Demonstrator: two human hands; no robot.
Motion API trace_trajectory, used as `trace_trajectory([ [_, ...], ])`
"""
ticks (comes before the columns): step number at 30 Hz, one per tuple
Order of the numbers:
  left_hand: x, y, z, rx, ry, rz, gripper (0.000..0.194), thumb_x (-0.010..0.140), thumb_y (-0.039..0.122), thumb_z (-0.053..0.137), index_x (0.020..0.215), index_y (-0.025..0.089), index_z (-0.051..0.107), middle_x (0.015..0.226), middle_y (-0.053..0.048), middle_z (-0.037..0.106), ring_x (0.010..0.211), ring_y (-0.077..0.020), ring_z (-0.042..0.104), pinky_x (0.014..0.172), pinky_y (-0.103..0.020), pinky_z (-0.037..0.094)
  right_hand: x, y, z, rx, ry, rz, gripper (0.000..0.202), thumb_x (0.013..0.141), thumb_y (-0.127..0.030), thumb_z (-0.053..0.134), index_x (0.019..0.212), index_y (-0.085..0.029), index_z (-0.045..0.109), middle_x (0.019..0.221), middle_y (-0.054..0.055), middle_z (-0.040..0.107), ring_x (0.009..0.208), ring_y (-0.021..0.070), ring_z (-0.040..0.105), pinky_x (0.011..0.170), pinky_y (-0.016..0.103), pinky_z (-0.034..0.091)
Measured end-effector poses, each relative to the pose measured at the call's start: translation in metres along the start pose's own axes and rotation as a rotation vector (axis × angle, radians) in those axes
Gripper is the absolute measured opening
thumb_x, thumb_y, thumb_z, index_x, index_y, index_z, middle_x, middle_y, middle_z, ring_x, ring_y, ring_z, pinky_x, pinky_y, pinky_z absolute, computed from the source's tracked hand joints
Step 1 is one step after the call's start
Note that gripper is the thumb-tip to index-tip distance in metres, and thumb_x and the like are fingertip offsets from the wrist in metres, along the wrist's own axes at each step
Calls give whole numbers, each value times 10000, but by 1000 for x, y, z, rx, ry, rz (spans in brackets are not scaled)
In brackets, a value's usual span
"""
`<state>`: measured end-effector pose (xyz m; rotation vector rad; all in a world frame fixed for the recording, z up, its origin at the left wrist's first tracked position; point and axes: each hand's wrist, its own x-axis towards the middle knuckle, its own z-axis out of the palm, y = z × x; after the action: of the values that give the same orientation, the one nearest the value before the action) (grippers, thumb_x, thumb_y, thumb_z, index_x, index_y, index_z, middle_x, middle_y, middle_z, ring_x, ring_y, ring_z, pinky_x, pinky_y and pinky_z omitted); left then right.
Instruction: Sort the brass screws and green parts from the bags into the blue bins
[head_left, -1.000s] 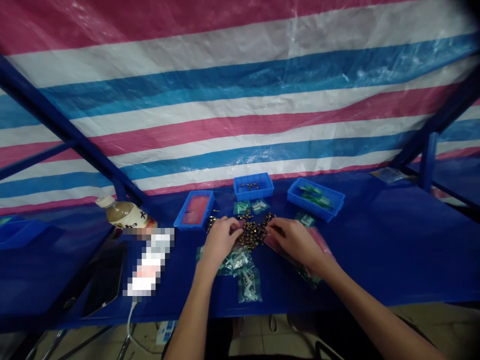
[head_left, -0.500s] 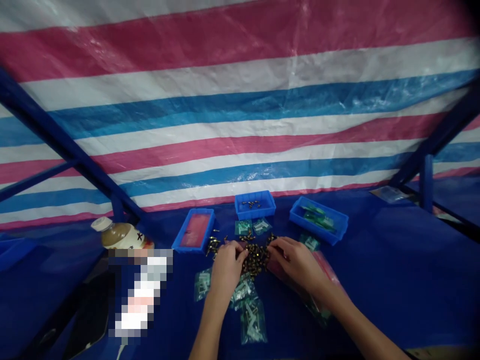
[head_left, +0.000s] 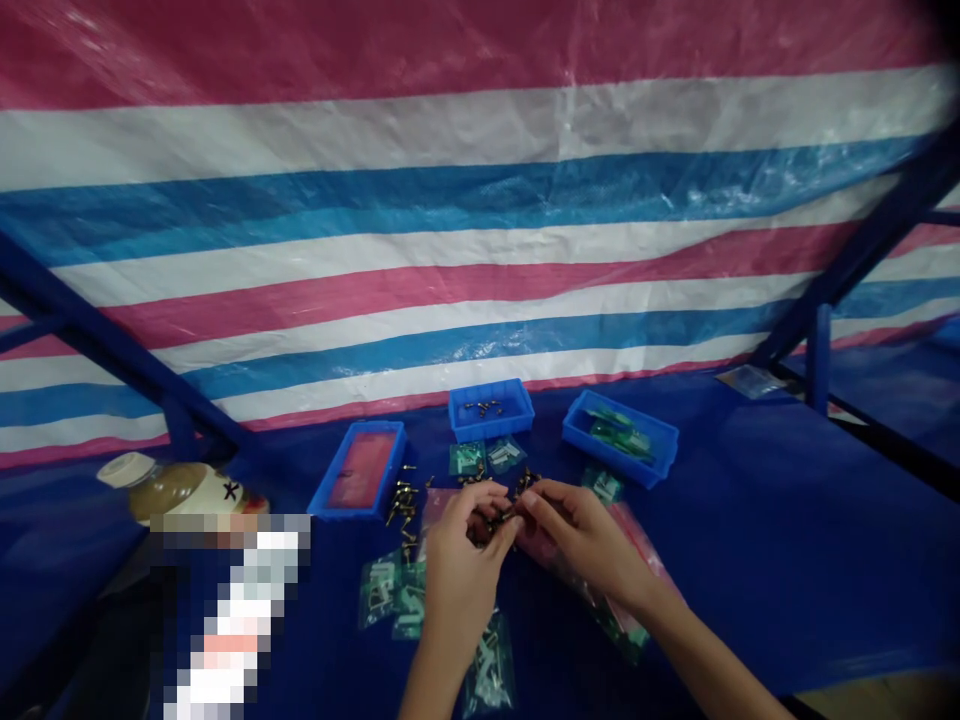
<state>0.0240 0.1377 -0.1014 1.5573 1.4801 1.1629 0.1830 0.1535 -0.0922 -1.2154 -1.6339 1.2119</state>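
Note:
My left hand is curled, its fingers closing round several small dark brass-coloured screws that show between thumb and fingers. Close against it, my right hand pinches with thumb and forefinger at the same spot; what lies in that pinch is too small to make out. Loose brass screws are scattered to the left of my hands, and more lie behind them, partly hidden. Clear bags of small white and green parts lie left of my left wrist, and another bag sits between my forearms. Pink bags lie under and beside my right hand.
Three blue trays stand along the back: one with a pink bag, one with a few screws, one with green bags. A bottle lies at left beside a blurred-out object. Striped sheeting hangs behind the blue table.
My hands have come together; the left hand has curled round some screws. My view has shifted, so the trays and the bottle appear further left.

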Motion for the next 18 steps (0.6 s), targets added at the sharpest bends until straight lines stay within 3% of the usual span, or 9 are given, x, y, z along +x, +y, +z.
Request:
trace_trajectory([
  [7,-2,1,-3,176,15,114,320,761,80,616,1010,276,659,941,-21,670,859,-184,631,763,-312,524,-6,0,6,-55,-30,-15,240,850,-432,634,919,-204,661,789,11,679,686,150,587,585,234,421],
  [13,-3,1,-6,307,58,281,204,841,153,620,1008,264,656,942,-35,657,906,-202,611,807,-345,520,-6,1,9,15,-63,-29,258,953,-372,470,954,-208,670,796,16,675,707,152,596,583,231,418],
  [18,-4,1,-12,428,25,375,115,886,213,602,963,258,675,973,-45,665,955,-222,592,832,-371,499,-7,7,12,60,-73,-13,304,968,-389,443,869,-197,657,747,11,632,688,144,572,595,228,422],
])
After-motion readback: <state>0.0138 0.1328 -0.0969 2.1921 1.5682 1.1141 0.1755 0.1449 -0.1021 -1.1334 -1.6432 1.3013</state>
